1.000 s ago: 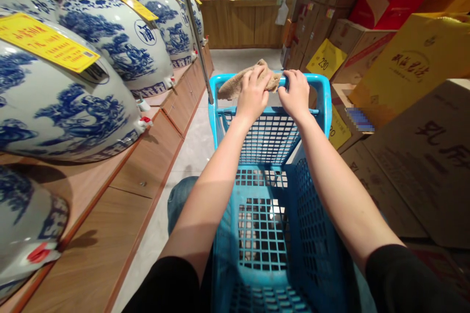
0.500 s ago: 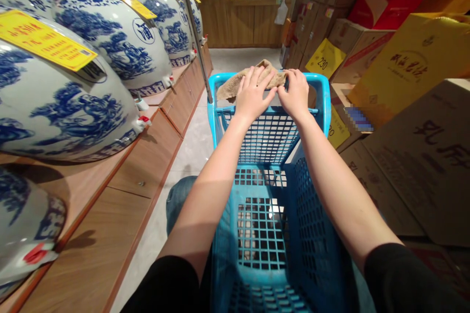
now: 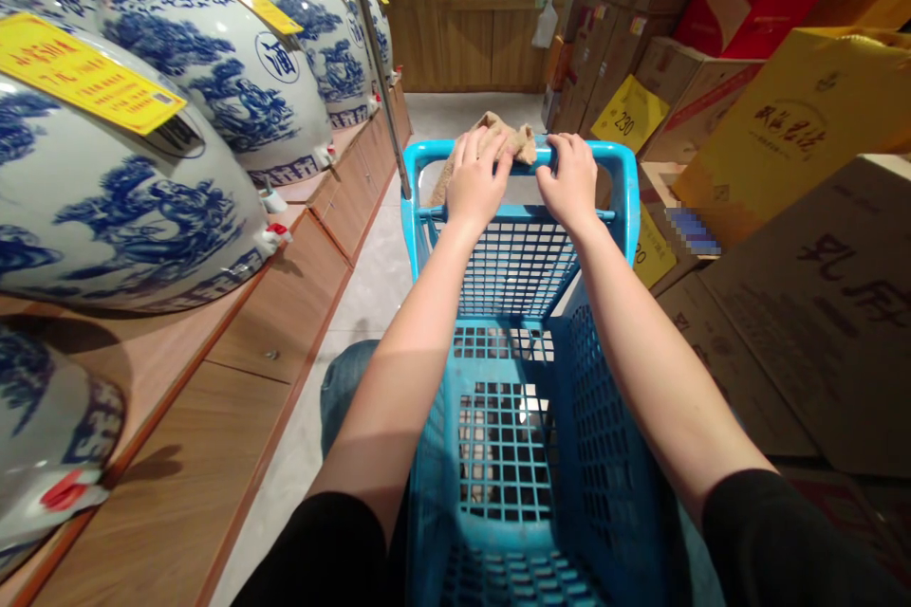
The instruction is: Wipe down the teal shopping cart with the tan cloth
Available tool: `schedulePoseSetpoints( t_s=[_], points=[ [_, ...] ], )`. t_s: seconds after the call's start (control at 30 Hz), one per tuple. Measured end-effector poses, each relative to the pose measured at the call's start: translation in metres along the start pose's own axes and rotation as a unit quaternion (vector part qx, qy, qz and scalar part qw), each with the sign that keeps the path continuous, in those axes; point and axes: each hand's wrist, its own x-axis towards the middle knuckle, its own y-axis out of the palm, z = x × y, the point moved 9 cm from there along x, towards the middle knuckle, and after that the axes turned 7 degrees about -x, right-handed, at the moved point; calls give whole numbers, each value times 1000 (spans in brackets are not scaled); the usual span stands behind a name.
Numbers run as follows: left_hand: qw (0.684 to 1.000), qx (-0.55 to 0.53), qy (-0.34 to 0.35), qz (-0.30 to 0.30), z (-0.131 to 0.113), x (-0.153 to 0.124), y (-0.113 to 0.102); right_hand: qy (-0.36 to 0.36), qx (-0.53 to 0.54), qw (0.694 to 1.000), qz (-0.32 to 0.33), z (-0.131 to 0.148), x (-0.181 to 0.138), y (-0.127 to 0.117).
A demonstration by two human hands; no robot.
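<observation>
A blue plastic shopping basket [image 3: 624, 209] with latticed sides stands in front of me, its inside showing only grid and shadow. My left hand [image 3: 478, 175] is closed over the far top bar, pressing a tan cloth [image 3: 525, 144] against it. The cloth drapes over the bar and hangs down behind it on the left. To the right, my right hand [image 3: 571, 175] grips the bare bar, just apart from the cloth. The undersides of the fingers of both hands are hidden. A thin metal rod [image 3: 376, 57] rises from the basket's left corner.
Large blue-and-white jars [image 3: 206, 66] with red covers and small taps line a wooden cabinet ledge [image 3: 249, 303] on the left. Stacked cartons [image 3: 797, 303] and a yellow gift bag [image 3: 783, 123] crowd the right. A wooden counter [image 3: 462, 43] with packaged goods stands behind.
My left hand has slid a little left along the bar, dragging and bunching the cloth. The cloth has come away from my right hand, which stays on the bar.
</observation>
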Motion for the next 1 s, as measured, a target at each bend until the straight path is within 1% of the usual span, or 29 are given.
schedulePoseSetpoints(
  t_s=[0.07,0.13,0.33,0.4,0.53,0.63,0.73,0.83,0.9,0.97,1.0],
  points=[
    [999,8,-21,-29,11,2,-8,4,5,1000,-1,0,0,-1],
    [999,17,-31,-40,15,2,-10,6,9,1000,0,2,-1,-1],
    [999,6,29,31,-7,-2,9,12,18,1000,5,3,-1,-4],
    [999,9,27,33,-7,-1,9,12,9,1000,11,3,-1,-4],
    [999,27,23,16,0,1,5,8,-21,999,25,2,0,0],
    [998,28,44,18,1,2,7,2,-19,1000,13,1,0,1],
    [998,15,62,18,-4,2,4,-4,-7,1000,-4,0,0,1],
    [997,0,75,-2,-17,3,-6,-8,-14,1000,-4,0,0,1],
    [995,-19,88,-35,-25,3,-15,-14,-18,1000,-5,1,0,1],
    [993,-46,81,-79,-24,4,-23,-19,-16,1000,-11,1,0,0],
    [991,-60,66,-98,-18,5,-25,-19,-13,1000,-12,2,-1,-1]
  ],
)
